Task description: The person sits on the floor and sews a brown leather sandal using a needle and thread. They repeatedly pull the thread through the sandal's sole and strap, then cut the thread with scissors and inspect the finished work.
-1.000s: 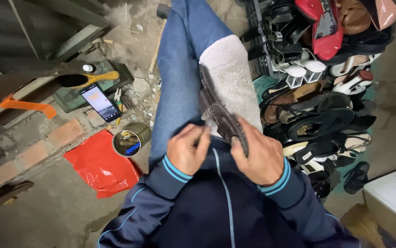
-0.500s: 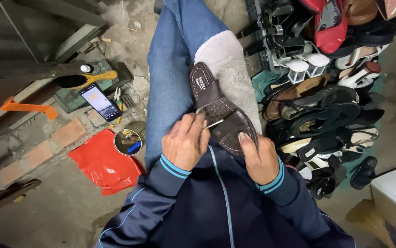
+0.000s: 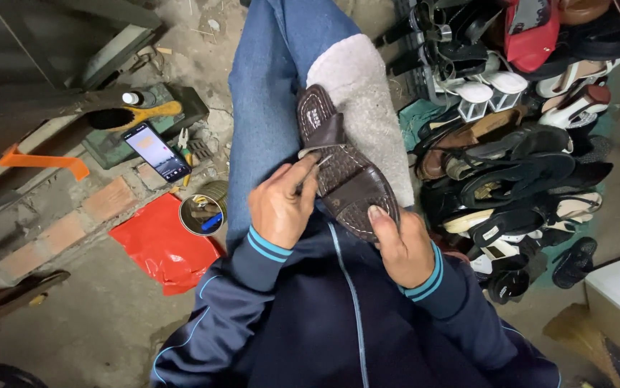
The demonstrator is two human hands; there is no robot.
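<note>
Since a second ago the brown sandal (image 3: 344, 172) has turned from lying on its edge to lying flat, footbed up, on the grey cloth (image 3: 364, 108) over the person's lap. It rests between the two hands, its toe end pointing far. At the sandal's left edge, the left hand (image 3: 283, 205) is closed around a thin tool (image 3: 319, 164) whose tip touches the woven strap. On the near right, the right hand (image 3: 403, 244) grips the sandal's heel end, thumb pressed on the footbed. To the left, on the floor, lie a red plastic sheet (image 3: 159, 244) and a round open tin (image 3: 202, 214), with a lit smartphone (image 3: 156, 151) and a wooden brush (image 3: 131, 116) farther off. A heap of shoes (image 3: 518, 144) fills the right side.
</note>
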